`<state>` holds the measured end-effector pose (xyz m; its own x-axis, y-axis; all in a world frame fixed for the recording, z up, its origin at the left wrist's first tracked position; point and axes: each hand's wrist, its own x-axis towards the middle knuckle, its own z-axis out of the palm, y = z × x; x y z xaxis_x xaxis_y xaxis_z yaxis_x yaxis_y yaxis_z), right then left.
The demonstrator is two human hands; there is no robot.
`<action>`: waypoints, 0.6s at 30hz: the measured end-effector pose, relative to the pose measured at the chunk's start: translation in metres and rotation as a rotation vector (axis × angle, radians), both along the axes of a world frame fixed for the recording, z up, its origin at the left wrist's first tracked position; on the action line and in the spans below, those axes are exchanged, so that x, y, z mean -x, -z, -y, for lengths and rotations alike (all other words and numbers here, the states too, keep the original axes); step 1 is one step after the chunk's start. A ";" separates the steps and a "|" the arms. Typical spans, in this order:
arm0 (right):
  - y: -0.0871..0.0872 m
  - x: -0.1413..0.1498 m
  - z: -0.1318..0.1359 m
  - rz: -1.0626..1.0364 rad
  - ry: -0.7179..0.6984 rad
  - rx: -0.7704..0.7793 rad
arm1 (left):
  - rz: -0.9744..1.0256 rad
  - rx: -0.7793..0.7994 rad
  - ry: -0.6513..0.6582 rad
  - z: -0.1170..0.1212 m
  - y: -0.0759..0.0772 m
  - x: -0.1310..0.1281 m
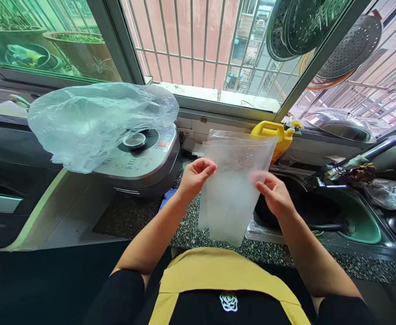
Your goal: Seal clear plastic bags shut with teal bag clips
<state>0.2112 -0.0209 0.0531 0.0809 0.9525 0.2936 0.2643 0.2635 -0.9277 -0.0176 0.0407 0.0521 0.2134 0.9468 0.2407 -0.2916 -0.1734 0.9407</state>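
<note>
Two or more frosted plastic bags (233, 194) hang upright, overlapping, above the speckled countertop in front of me. At their left edge is my left hand (198, 174), its thumb and forefinger pinched together on the plastic. My right hand (274, 192) grips the right edge, its fingertips partly behind the plastic and slightly blurred. Small droplets or specks show on the upper part of the bags. Behind them, partly covered, stands a yellow jug (274, 135).
To the left, a rice cooker (140, 158) carries a large crumpled clear plastic bag (96, 122). A dark sink (363, 221) with a black pan (295, 203) and a faucet (340, 169) lies right. Perforated metal steamer trays (351, 47) hang by the barred window.
</note>
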 end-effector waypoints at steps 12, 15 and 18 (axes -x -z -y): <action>-0.104 0.039 -0.040 0.656 -0.241 -0.428 | -0.309 -0.360 0.028 0.022 -0.009 -0.005; -0.100 0.041 -0.056 0.530 -0.384 -0.257 | -0.339 -0.390 0.016 0.023 -0.011 -0.001; -0.101 0.041 -0.060 0.489 -0.427 -0.189 | -0.338 -0.361 0.021 0.025 -0.007 0.004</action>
